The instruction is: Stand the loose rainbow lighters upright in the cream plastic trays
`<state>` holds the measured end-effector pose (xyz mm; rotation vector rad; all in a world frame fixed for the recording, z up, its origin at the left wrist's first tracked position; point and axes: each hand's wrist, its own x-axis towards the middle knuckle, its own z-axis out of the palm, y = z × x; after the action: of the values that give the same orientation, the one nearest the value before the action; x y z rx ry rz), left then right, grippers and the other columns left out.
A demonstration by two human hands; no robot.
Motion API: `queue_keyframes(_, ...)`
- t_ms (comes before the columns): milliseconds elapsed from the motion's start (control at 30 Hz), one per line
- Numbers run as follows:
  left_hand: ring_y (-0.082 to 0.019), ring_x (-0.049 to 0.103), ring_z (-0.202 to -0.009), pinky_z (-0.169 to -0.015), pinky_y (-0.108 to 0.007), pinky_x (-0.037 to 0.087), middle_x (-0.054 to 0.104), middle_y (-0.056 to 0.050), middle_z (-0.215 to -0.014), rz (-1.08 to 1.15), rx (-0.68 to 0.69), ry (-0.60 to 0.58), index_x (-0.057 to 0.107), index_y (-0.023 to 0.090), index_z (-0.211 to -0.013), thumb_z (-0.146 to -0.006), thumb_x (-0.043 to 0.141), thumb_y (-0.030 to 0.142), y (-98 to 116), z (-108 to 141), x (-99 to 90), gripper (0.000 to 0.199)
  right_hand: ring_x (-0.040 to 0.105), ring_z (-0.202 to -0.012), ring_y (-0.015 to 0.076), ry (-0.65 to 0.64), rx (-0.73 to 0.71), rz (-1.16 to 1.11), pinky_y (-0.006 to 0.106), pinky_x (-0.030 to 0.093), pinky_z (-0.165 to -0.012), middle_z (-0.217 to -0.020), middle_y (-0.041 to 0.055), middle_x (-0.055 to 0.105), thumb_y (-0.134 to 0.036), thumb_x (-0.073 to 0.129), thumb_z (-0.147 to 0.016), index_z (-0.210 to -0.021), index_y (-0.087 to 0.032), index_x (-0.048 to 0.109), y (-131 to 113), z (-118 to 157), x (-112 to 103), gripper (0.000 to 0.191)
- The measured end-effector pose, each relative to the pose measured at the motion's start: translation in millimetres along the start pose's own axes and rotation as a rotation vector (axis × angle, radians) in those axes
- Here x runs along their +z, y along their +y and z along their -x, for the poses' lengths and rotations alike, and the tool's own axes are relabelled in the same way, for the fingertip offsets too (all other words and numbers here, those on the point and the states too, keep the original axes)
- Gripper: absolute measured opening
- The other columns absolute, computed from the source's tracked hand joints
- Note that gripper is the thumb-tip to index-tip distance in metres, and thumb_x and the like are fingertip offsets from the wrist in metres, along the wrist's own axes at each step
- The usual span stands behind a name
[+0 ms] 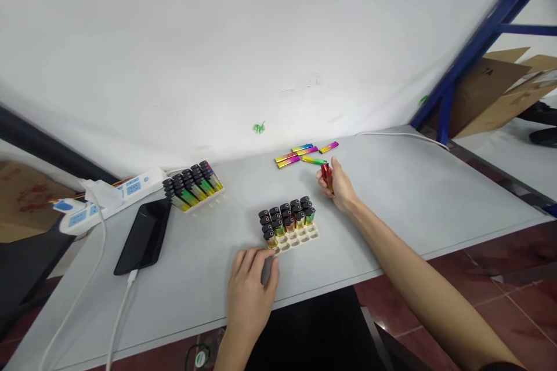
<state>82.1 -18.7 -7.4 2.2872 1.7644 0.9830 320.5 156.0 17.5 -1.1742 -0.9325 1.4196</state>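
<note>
My right hand (339,188) is closed around a shiny red lighter (326,177), held above the table to the right of a cream tray (300,237). Several black-topped lighters (289,223) with metallic coloured bodies stand upright in the tray; its near right holes show bare. My left hand (250,284) lies by the near left corner of the tray, fingertips at its edge, thumb apart from the fingers, holding nothing. Just beyond my right hand lies a green and yellow metallic piece (314,160), flat on the table.
More rainbow metallic pieces (287,158) lie near the wall. At left stand a second filled tray (209,200), a black phone (145,235) on a white cable, and a power strip (126,194). A blue metal frame (446,107) and cardboard boxes (487,87) are at right.
</note>
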Motion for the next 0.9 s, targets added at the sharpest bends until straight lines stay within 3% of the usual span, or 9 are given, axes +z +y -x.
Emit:
queue_keyframes(133,-0.022,0.058,-0.093,-0.082,-0.038,0.05,0.069,-0.003,-0.097,-0.015,-0.011,-0.014,0.063,0.023,-0.102,-0.095,0.055,0.022,1.1,1.4,-0.3,0.011,0.019,-0.035,0.0072,-0.006,0.063,-0.015,0.024,0.012,-0.038,-0.043,-0.007,0.029,-0.069,0.042,-0.087,-0.059,-0.022,0.043,-1.3,1.0,0.6,0.054)
queue_keyframes(433,-0.022,0.058,-0.094,-0.082,-0.038,0.05,0.068,-0.003,-0.097,-0.021,0.01,-0.002,0.063,0.022,-0.102,-0.095,0.056,0.022,-0.5,2.1,0.1,0.01,0.017,-0.033,0.0063,-0.016,0.089,-0.07,0.021,0.013,-0.036,-0.042,-0.0072,0.025,-0.044,0.038,-0.089,-0.058,-0.022,0.039,-0.7,1.0,0.0,0.039)
queue_keyframes(567,-0.023,0.059,-0.094,-0.082,-0.038,0.05,0.069,-0.003,-0.097,-0.023,-0.003,-0.007,0.064,0.022,-0.101,-0.094,0.056,0.023,-0.6,1.7,0.4,0.011,0.017,-0.034,0.0064,0.018,0.067,-0.082,0.021,0.013,-0.035,-0.042,-0.007,0.024,-0.044,0.036,-0.09,-0.057,-0.022,0.038,-1.0,1.0,0.5,0.04)
queue_keyframes(767,-0.022,0.057,-0.095,-0.084,-0.039,0.05,0.069,-0.002,-0.098,0.003,-0.034,-0.016,0.063,0.023,-0.103,-0.095,0.054,0.022,-0.3,3.4,0.7,0.012,0.018,-0.036,0.0068,0.014,0.06,-0.058,0.022,0.014,-0.036,-0.043,-0.0067,0.026,-0.059,0.036,-0.091,-0.058,-0.021,0.041,2.2,0.1,0.4,0.051)
queue_keyframes(900,-0.022,0.057,-0.096,-0.084,-0.039,0.05,0.068,-0.003,-0.098,0.027,-0.039,-0.023,0.063,0.023,-0.104,-0.096,0.054,0.022,-0.8,4.1,1.0,0.012,0.018,-0.035,0.0068,-0.005,0.06,-0.015,0.022,0.014,-0.037,-0.042,-0.0065,0.027,-0.053,0.038,-0.091,-0.056,-0.021,0.041,3.4,-0.7,0.0,0.047)
